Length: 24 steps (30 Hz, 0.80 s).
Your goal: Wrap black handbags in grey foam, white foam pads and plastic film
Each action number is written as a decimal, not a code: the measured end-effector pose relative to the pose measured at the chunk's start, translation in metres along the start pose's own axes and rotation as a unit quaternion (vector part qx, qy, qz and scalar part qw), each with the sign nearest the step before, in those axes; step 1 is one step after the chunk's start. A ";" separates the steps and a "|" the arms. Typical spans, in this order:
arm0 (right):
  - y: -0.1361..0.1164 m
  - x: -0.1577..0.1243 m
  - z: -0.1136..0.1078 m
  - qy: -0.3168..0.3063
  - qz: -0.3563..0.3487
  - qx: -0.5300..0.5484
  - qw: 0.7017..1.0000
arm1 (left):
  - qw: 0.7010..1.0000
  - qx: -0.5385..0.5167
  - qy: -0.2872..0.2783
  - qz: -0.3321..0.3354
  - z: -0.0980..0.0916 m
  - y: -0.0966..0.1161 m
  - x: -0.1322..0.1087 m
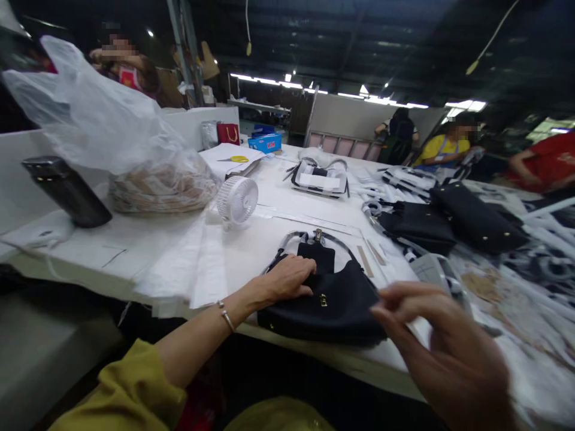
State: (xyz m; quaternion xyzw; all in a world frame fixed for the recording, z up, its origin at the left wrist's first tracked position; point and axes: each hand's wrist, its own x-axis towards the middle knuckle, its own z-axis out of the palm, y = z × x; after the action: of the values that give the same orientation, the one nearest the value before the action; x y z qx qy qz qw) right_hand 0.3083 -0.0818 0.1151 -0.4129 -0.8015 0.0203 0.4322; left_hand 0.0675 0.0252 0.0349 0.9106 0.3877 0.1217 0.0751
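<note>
A black handbag (335,302) with gold fittings lies at the near edge of the white table (135,245). My left hand (290,278) rests on the bag's left top, fingers curled against it. My right hand (442,344) hovers close to the camera at the bag's right side, fingers bent together near the bag's right end; nothing clear shows between them. The bag's handle (309,236) wrapped in clear film arcs behind it.
A small white fan (237,200) stands left of the bag. A clear plastic bag of goods (135,161), a dark flask (67,190), yellow scissors (237,159), more black bags (453,224) and white paper sheets (193,263) lie around. Other people work at the far side.
</note>
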 end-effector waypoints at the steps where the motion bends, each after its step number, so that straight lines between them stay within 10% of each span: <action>1: 0.012 0.002 0.016 -0.018 0.007 0.003 1.000 | 1.000 0.004 -0.002 0.007 0.002 0.001 -0.002; 6: 0.059 -0.005 0.078 -0.087 -0.021 -0.006 0.996 | 0.992 0.086 0.021 0.093 0.017 0.006 -0.010; 14: 0.063 0.000 0.086 -0.179 -0.052 -0.112 0.976 | 0.959 0.154 0.105 0.212 0.022 0.010 -0.012; 24: 0.089 0.021 0.102 -0.317 -0.007 -0.154 0.936 | 0.990 0.076 0.047 0.106 0.022 -0.006 -0.007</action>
State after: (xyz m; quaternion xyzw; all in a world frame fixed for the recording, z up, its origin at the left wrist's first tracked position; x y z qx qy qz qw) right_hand 0.2868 0.0243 0.0310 -0.4413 -0.8928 0.0230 0.0871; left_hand 0.0649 0.0238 0.0116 0.9428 0.3007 0.1417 -0.0257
